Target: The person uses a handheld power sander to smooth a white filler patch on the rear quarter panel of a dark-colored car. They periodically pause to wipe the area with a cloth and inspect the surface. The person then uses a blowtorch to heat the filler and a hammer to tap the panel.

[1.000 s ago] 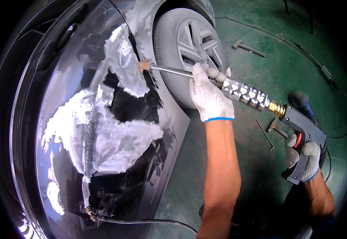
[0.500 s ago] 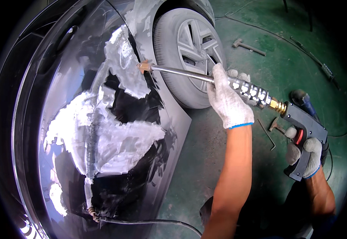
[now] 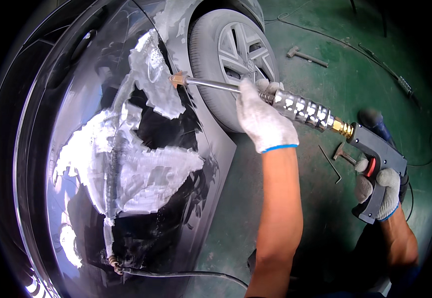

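A black pistol-grip dent-puller gun point(image 3: 377, 149) with a red trigger is in my right hand point(image 3: 387, 188), its gloved fingers wrapped round the handle. Brass fittings join the gun to a ridged chrome slide hammer point(image 3: 303, 109) and a long steel rod point(image 3: 211, 85). My gloved left hand point(image 3: 268, 121) is closed round the front end of the slide hammer, over the rod. At the far end, a copper tip point(image 3: 178, 79) meets the edge of a dark car door point(image 3: 159, 129). Bright bare-metal patches point(image 3: 146, 186) spread over the door.
A wheel point(image 3: 231, 64) stands behind the door edge. On the green floor lie a hammer point(image 3: 308, 57), a second hammer point(image 3: 345, 155), a bent rod point(image 3: 330, 165), a blue-bodied power tool point(image 3: 375, 126) and cables. A grey cable point(image 3: 181, 273) is attached low on the door.
My left hand has moved left along the rod, toward the copper tip, with the slide hammer following. My right hand and the gun stay nearly in place.
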`<state>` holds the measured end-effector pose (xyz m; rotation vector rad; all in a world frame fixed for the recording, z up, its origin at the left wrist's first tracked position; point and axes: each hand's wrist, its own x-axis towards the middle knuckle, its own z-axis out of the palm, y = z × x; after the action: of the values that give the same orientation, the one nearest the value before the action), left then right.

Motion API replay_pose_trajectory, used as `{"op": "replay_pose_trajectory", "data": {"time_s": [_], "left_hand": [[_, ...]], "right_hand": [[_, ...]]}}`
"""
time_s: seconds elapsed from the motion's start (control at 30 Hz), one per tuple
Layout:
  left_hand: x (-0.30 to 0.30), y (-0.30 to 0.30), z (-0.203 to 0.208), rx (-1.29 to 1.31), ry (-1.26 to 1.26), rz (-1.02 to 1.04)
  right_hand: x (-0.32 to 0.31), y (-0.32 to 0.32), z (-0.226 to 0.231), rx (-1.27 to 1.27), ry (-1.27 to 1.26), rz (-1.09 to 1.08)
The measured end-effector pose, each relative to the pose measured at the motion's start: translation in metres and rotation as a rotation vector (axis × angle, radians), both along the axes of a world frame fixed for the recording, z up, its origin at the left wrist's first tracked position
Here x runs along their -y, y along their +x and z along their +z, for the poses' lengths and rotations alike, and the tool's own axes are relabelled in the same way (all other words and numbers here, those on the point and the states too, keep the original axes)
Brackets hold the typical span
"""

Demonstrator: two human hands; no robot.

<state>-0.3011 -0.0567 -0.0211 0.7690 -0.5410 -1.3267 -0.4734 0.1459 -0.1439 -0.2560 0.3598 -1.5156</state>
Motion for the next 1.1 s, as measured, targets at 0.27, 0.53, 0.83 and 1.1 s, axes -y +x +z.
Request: {"op": "replay_pose_trajectory", "data": {"time_s": [0.27,0.53,0.83,1.1], "left_hand": [[0.034,0.020,-0.023,-1.052,-0.713,-0.976],[-0.026,-0.016,0.016,0.249,-0.110,-0.138],[0.092,0.130,0.061,2.826,-0.603,0.810],[0.048,0.222,0.038,3.316,-0.538,0.484]], "right_hand": [[-0.021,0.013,0.011,-0.514,-0.197,-0.122],[-0.031,-0.029,-0.022,0.245,-0.080,0.167],[-0.033,-0.028,-0.015,0.555,-0.112,0.208],[-0.034,-0.034,-0.035,0.535,-0.078,0.239]]}}
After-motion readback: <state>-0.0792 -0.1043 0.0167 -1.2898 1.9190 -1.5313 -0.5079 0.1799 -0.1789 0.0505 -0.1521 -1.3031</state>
